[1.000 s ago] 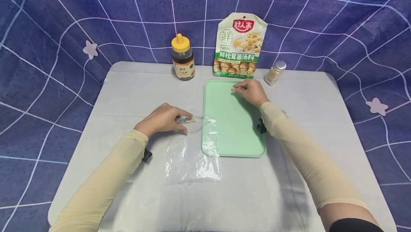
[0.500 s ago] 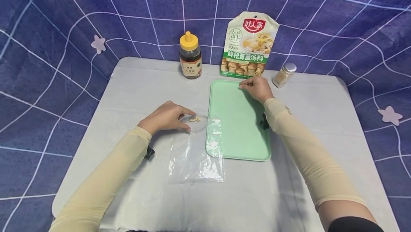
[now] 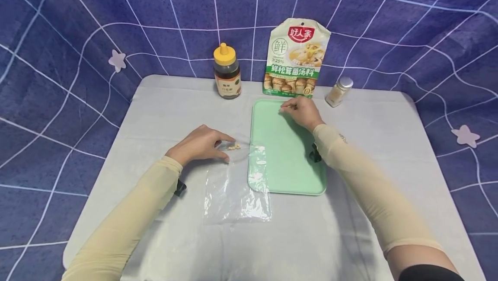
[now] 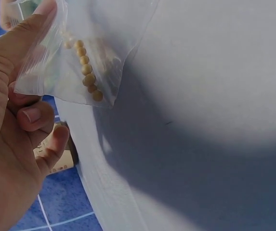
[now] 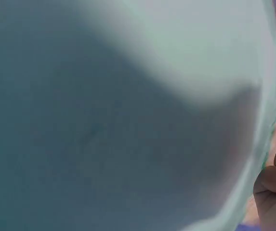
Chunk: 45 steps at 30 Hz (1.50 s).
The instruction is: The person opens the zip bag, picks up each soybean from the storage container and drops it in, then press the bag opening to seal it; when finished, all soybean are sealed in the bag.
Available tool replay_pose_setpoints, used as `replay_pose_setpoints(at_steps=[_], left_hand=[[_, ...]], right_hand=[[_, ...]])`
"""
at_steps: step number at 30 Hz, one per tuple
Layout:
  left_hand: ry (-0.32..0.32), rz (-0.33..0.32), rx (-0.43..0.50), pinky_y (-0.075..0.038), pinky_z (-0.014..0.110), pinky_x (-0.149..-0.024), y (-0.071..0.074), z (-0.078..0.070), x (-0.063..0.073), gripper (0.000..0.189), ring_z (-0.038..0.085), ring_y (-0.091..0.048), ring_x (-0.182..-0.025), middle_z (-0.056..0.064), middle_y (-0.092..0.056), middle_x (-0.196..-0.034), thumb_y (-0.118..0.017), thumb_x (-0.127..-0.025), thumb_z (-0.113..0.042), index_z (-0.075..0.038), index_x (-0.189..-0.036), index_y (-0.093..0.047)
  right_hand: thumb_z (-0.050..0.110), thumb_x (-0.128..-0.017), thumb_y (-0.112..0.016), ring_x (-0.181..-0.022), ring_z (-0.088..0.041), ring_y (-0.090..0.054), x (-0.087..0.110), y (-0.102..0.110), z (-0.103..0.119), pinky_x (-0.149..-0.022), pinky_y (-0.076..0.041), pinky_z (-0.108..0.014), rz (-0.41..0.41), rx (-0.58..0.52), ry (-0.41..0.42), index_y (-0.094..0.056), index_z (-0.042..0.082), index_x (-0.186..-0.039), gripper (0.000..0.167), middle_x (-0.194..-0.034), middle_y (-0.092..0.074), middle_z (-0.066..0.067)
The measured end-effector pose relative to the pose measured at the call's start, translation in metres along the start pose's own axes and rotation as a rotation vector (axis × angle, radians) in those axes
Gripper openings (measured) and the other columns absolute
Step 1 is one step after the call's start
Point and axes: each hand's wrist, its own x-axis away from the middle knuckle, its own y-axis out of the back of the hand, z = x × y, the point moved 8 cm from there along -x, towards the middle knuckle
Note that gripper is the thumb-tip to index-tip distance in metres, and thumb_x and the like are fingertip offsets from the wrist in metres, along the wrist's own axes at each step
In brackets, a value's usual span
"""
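My left hand holds a clear zip bag near its mouth, thumb and index finger spread apart there. Small round tan beads show between those fingertips; the left wrist view has the beads in a curved row inside the film. Part of the bag overlaps the left side of a mint-green tray. Over the tray's far end is my right hand, thumb and index tips close together, other fingers curled. I cannot tell whether something small is between them. In the right wrist view its curled fingers show beside the rim.
Behind the tray stands a mushroom soup seasoning pouch. A yellow-capped honey bottle is to its left, a small silver-lidded jar to its right. The grey-white table ends at a blue gridded cloth.
My right fingertips drew together at the tray's far end half a second ago and now sit slightly further left and nearer. My left hand and the bag stay in place.
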Motion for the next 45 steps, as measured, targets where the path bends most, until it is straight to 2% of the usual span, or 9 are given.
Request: replay_pose_setpoints(at_steps=[2,5,10,15,20,27,34,38,45], left_hand=[[-0.001,-0.002,-0.009,-0.033,0.037,-0.075,0.001,0.001,0.000,0.062,0.011,-0.033,-0.054,-0.008,-0.047,-0.058,-0.089,-0.073,-0.052,-0.029,-0.129,-0.073],[-0.002,-0.004,-0.015,-0.033,0.038,-0.076,0.002,0.001,0.001,0.062,0.012,-0.036,-0.055,-0.008,-0.048,-0.059,-0.089,-0.073,-0.051,-0.028,-0.128,-0.073],[0.013,-0.002,0.002,-0.032,0.039,-0.074,0.002,0.003,0.004,0.062,0.013,-0.038,-0.054,-0.008,-0.050,-0.059,-0.089,-0.073,-0.049,-0.027,-0.128,-0.073],[0.015,-0.010,0.005,-0.034,0.038,-0.069,0.001,0.006,0.007,0.063,0.012,-0.039,-0.053,-0.007,-0.050,-0.060,-0.090,-0.072,-0.050,-0.027,-0.129,-0.073],[0.012,-0.011,0.012,-0.035,0.037,-0.067,0.000,0.004,0.007,0.064,0.012,-0.040,-0.055,-0.007,-0.053,-0.064,-0.090,-0.072,-0.050,-0.028,-0.129,-0.072],[-0.009,-0.011,0.008,-0.034,0.036,-0.061,0.002,-0.002,0.006,0.062,0.011,-0.039,-0.053,-0.007,-0.051,-0.061,-0.090,-0.074,-0.047,-0.026,-0.129,-0.073],[-0.022,-0.020,-0.020,-0.034,0.038,-0.075,0.004,-0.002,0.007,0.063,0.011,-0.037,-0.052,-0.009,-0.048,-0.057,-0.088,-0.074,-0.052,-0.027,-0.129,-0.072],[-0.029,-0.026,-0.008,-0.035,0.039,-0.077,0.004,-0.002,0.007,0.061,0.011,-0.036,-0.052,-0.009,-0.048,-0.058,-0.088,-0.074,-0.051,-0.026,-0.129,-0.073],[-0.028,-0.042,0.002,-0.034,0.036,-0.063,0.006,-0.002,0.010,0.062,0.010,-0.035,-0.053,-0.009,-0.049,-0.060,-0.089,-0.073,-0.051,-0.028,-0.128,-0.073]], right_hand=[[0.022,-0.094,-0.077,-0.077,-0.017,-0.060,0.006,-0.003,0.022,-0.070,-0.047,-0.037,-0.005,-0.037,0.070,-0.082,0.013,-0.103,0.015,-0.098,-0.073,-0.002],[0.019,-0.092,-0.078,-0.072,-0.015,-0.057,0.018,-0.010,0.059,-0.067,-0.046,-0.033,-0.006,-0.106,0.186,-0.082,0.011,-0.102,0.013,-0.088,-0.070,0.000],[0.019,-0.090,-0.080,-0.069,-0.013,-0.053,0.044,-0.030,0.114,-0.064,-0.044,-0.030,0.065,-0.206,0.352,-0.082,0.013,-0.100,0.012,-0.078,-0.062,0.005],[0.016,-0.091,-0.079,-0.070,-0.010,-0.054,0.062,-0.052,0.143,-0.064,-0.045,-0.029,0.173,-0.218,0.433,-0.083,0.014,-0.100,0.010,-0.080,-0.061,0.009],[0.013,-0.091,-0.078,-0.070,-0.008,-0.055,0.065,-0.064,0.143,-0.064,-0.047,-0.028,0.202,-0.189,0.424,-0.082,0.009,-0.102,0.012,-0.081,-0.061,0.009],[0.017,-0.091,-0.079,-0.069,-0.009,-0.055,0.065,-0.058,0.134,-0.063,-0.046,-0.029,0.169,-0.197,0.394,-0.083,0.012,-0.101,0.011,-0.081,-0.062,0.010],[0.018,-0.091,-0.079,-0.067,-0.010,-0.052,0.067,-0.041,0.126,-0.062,-0.043,-0.030,0.117,-0.174,0.382,-0.083,0.013,-0.101,0.011,-0.078,-0.060,0.008],[0.016,-0.090,-0.080,-0.067,-0.012,-0.050,0.072,-0.032,0.113,-0.062,-0.041,-0.030,0.084,-0.178,0.367,-0.083,0.011,-0.101,0.012,-0.077,-0.059,0.007],[0.015,-0.089,-0.080,-0.064,-0.013,-0.049,0.088,-0.033,0.094,-0.059,-0.041,-0.029,0.121,-0.203,0.346,-0.082,0.006,-0.102,0.016,-0.078,-0.060,0.007]])
